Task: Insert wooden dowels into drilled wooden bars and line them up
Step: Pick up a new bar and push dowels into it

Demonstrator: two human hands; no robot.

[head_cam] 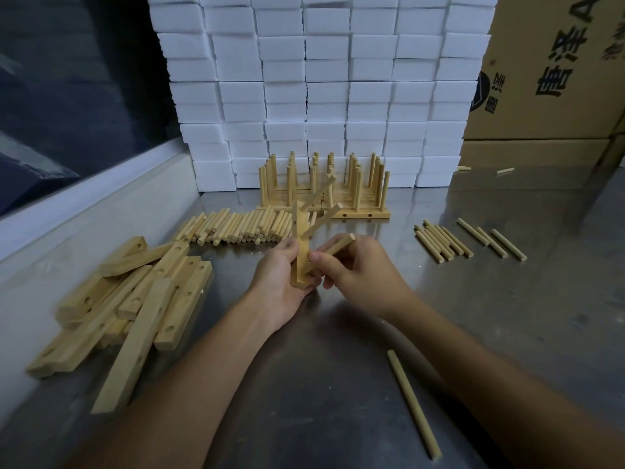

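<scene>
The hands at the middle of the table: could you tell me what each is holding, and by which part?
The left hand grips the bar by its lower half. The right hand pinches a dowel near its lower end, at the bar.

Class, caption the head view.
Left hand holds a drilled bar; right hand pinches a dowel at it.

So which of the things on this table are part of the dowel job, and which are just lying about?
Part of the job:
- bar held in left hand
- dowel pinched by right hand
- pile of drilled bars
- dowel heap
- finished bars lined up

Lying about:
- foam blocks
- cardboard boxes
</scene>
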